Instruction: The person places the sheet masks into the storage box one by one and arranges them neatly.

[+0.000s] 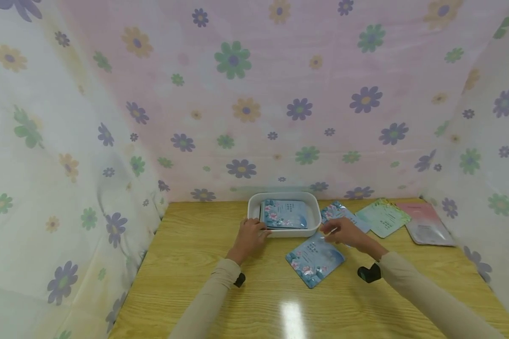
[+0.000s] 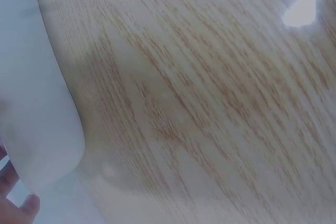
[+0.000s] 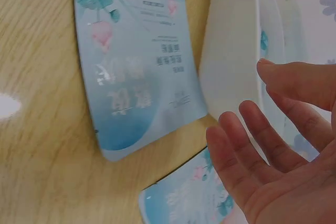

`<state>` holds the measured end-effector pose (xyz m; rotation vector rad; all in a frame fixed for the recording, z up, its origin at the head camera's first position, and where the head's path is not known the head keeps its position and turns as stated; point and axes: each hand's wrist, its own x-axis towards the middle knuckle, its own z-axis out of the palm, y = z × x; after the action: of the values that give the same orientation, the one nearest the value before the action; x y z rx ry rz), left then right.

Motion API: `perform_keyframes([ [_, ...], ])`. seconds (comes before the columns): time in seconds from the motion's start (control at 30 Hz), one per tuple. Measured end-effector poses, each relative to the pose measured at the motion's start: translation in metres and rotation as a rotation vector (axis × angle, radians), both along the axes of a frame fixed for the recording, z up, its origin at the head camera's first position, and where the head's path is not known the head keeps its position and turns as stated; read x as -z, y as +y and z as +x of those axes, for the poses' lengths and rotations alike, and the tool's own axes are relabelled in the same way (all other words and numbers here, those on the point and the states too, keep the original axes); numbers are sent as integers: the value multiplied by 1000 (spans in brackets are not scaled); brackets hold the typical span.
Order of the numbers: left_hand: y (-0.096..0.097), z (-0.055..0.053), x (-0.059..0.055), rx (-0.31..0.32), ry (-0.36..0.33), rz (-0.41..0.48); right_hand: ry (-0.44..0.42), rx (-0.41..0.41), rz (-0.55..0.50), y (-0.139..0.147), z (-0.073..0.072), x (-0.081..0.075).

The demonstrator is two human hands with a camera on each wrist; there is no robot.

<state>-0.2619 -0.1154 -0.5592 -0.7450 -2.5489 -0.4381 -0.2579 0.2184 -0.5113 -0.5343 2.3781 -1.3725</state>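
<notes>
A white plastic bin [image 1: 285, 233] stands near the back of the table, holding a small stack of flat blue floral sachets [image 1: 286, 214]. My left hand [image 1: 251, 237] grips the bin's front left corner, fingers over the rim; in the left wrist view only some fingertips [image 2: 16, 198] show beside the bin wall [image 2: 39, 82]. Just right of the bin, my right hand [image 1: 343, 232] hovers with loosely bent fingers that hold nothing; the right wrist view shows its palm [image 3: 294, 182]. Below it, a blue floral sachet [image 1: 315, 260] lies flat in front of the bin.
Right of the bin lie another blue floral sachet [image 1: 337, 210], partly behind the right hand, a green sachet [image 1: 383, 218] and a pink and silver sachet [image 1: 425, 224]. Flower-patterned cloth [image 1: 275, 99] walls the wooden table [image 1: 195, 282] at the back and both sides.
</notes>
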Motion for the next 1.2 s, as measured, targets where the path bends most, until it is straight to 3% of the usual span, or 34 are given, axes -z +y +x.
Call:
perform_keyframes([
  [0.3, 0, 0, 2, 2, 49, -2, -43, 95, 18, 6, 6, 27],
  [0.73, 0, 1, 1, -7, 2, -3, -17, 270, 71, -2, 7, 57],
  [0.9, 1, 2, 0, 3, 8, 2, 27, 286, 158, -4, 7, 66],
  [1.2, 1, 2, 0, 11, 29, 26, 58, 238, 205, -8, 8, 69],
])
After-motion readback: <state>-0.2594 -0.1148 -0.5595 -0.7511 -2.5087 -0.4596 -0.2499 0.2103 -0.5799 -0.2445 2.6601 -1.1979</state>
